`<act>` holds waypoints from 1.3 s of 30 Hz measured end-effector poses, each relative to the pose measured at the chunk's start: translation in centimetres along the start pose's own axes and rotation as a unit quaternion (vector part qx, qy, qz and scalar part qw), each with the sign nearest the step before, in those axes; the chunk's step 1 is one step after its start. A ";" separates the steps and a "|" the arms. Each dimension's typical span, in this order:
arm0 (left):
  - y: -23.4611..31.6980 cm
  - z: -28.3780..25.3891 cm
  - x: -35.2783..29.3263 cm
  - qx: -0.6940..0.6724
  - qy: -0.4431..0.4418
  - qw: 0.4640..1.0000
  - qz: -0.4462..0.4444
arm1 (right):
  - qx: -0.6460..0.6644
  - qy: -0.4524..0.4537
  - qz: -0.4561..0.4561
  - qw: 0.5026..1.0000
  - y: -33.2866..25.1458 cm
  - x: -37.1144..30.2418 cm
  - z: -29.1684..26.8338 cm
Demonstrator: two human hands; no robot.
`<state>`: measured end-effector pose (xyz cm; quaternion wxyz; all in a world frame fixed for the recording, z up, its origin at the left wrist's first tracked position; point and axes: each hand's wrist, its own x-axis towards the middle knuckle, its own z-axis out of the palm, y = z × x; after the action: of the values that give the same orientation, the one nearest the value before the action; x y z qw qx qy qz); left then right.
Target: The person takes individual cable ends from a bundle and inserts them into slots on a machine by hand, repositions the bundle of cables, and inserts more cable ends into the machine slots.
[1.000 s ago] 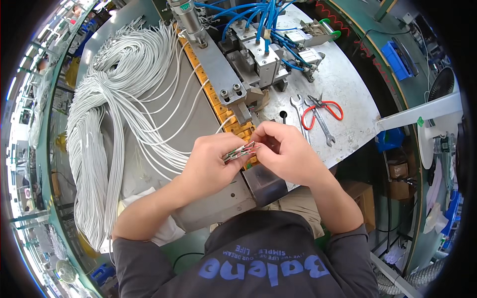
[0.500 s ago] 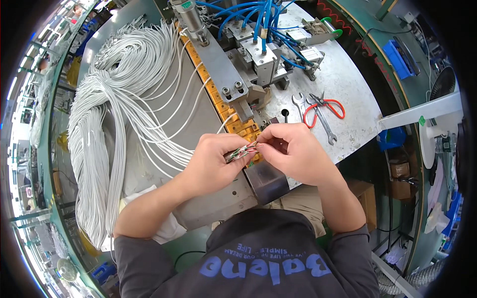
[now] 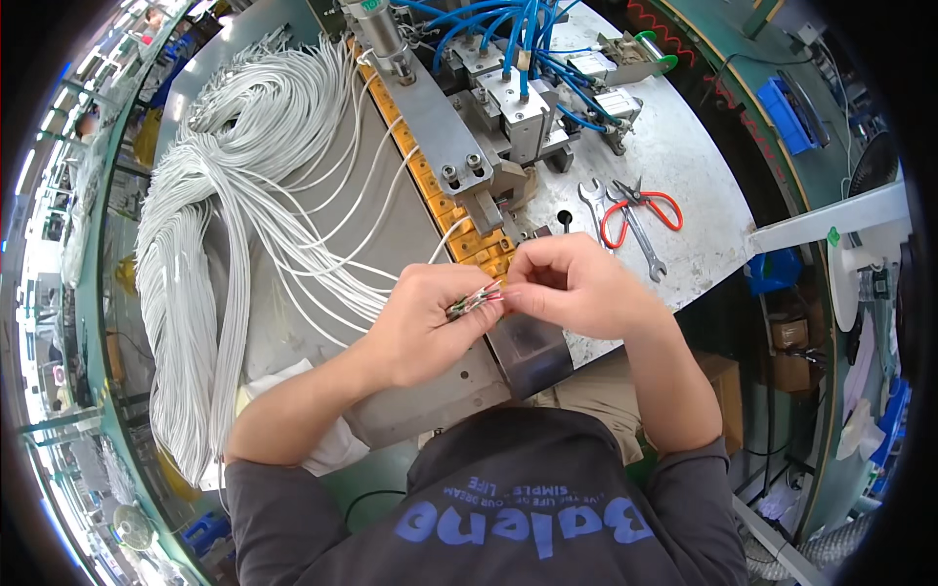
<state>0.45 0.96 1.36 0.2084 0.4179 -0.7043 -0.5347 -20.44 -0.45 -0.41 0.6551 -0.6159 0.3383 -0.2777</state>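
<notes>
My left hand (image 3: pixel 415 322) is closed around several white cables near their ends. Thin coloured wires (image 3: pixel 473 301), red, green, black and white, stick out between its thumb and fingers. My right hand (image 3: pixel 591 293) meets them from the other side, thumb and forefinger pinched at the wire tips; its other fingers are curled. The white cables (image 3: pixel 337 298) run left from my left hand to a big looped bundle (image 3: pixel 181 264). Just beyond both hands lies an orange fixture strip (image 3: pixel 415 161) with single cables laid across it.
A metal press with a cylinder (image 3: pixel 381 34) and blue air hoses (image 3: pixel 523 49) stands beyond the hands. To the right lie red-handled cutters (image 3: pixel 674 213) and wrenches (image 3: pixel 645 249) on the metal plate. A dark box (image 3: pixel 532 356) sits below my right hand.
The right fingertips have shifted slightly on the wire tips, and the wires are drawn closer together in my left hand. The view has moved a little.
</notes>
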 end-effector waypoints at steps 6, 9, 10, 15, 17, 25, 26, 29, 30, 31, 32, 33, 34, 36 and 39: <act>-1.5 0.6 0.5 0.180 0.066 0.976 0.100 | 0.028 0.015 0.108 0.994 1.4 0.3 -2.0; -2.1 0.6 1.0 0.234 0.088 0.964 0.086 | 0.080 0.051 0.154 0.984 2.3 0.7 -2.5; -2.2 0.6 1.2 0.251 0.113 0.957 0.095 | 0.080 0.070 0.150 0.983 2.5 0.9 -2.5; -2.2 -0.1 1.7 0.286 0.144 0.944 0.085 | -0.054 0.114 0.092 0.988 3.3 1.9 -2.4; -2.0 0.0 1.6 0.318 0.128 0.935 0.092 | -0.039 0.117 0.087 0.989 3.9 2.1 -2.2; -1.4 0.7 1.1 0.392 0.096 0.909 0.106 | -0.115 0.118 0.005 0.986 4.1 2.0 -2.3; -1.5 0.6 1.1 0.387 0.105 0.909 0.111 | -0.120 0.110 0.017 0.987 3.9 2.2 -2.4; -1.5 0.6 1.2 0.396 0.103 0.905 0.118 | -0.037 0.100 0.067 0.992 4.2 2.2 -2.3; -1.4 0.7 1.1 0.409 0.092 0.900 0.117 | 0.049 0.095 0.103 0.989 4.5 2.2 -2.1; -1.4 0.7 1.0 0.423 0.082 0.895 0.117 | 0.135 0.090 0.138 0.977 4.8 2.1 -2.0; -1.3 0.9 1.0 0.422 0.083 0.895 0.117 | 0.134 0.089 0.138 0.977 5.1 2.1 -1.8; -1.2 1.1 1.0 0.429 0.081 0.893 0.113 | 0.114 0.100 0.115 0.982 5.3 2.2 -1.7; -1.1 1.2 1.0 0.436 0.078 0.890 0.109 | 0.094 0.111 0.092 0.985 5.5 2.2 -1.5; -1.1 1.3 1.0 0.443 0.078 0.887 0.105 | 0.071 0.120 0.067 0.988 5.4 2.3 -1.6; -1.3 0.9 0.7 0.430 0.078 0.892 0.116 | -0.074 0.121 0.009 0.990 4.9 2.3 -1.9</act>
<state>-0.16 0.81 -0.30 0.1233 0.4219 -0.8905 -0.1176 -20.81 -2.96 -5.55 0.5647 -0.6215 0.4402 -0.3181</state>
